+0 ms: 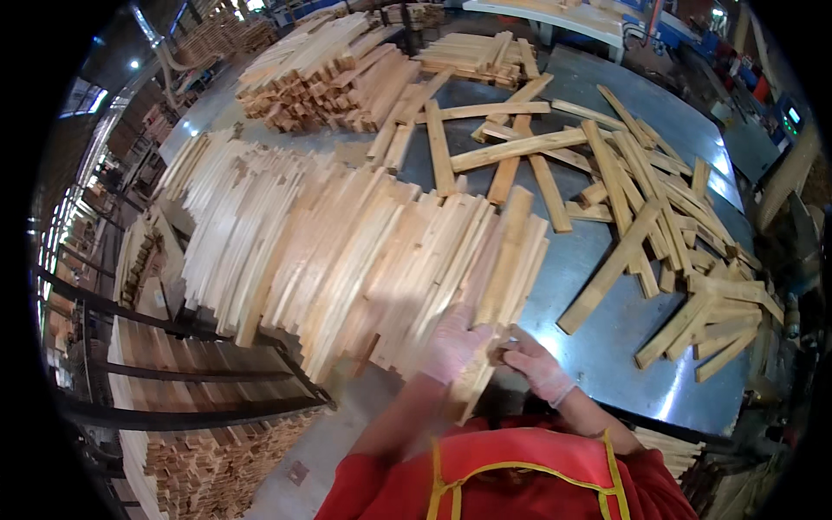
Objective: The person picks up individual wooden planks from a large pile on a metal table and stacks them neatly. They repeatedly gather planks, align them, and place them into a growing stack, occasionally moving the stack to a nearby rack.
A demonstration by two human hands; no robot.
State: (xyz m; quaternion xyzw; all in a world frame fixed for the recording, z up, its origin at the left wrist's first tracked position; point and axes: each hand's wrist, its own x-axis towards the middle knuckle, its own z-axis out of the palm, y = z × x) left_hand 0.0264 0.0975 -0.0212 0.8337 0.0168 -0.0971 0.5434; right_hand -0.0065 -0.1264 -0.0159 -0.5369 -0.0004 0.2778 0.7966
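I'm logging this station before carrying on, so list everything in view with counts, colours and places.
laid-out wood strips: dozens, pale to tan, side by side, centre to left
scattered wood strips: many, overlapping, yellowish tan, table's right side
large wood stack: one, tan, back left of centre
smaller wood stack: one, tan, back centre
metal table: one, blue-grey, under the strips
dark bars: several, lower left
wood pile: one, brown, below the bars
background clutter: uncounted, mixed colours, too small to identify
red apron: one, yellow trim, bottom centre
left hand: one, pale glove, at the row's right end
right hand: one, pale glove, just right of the left
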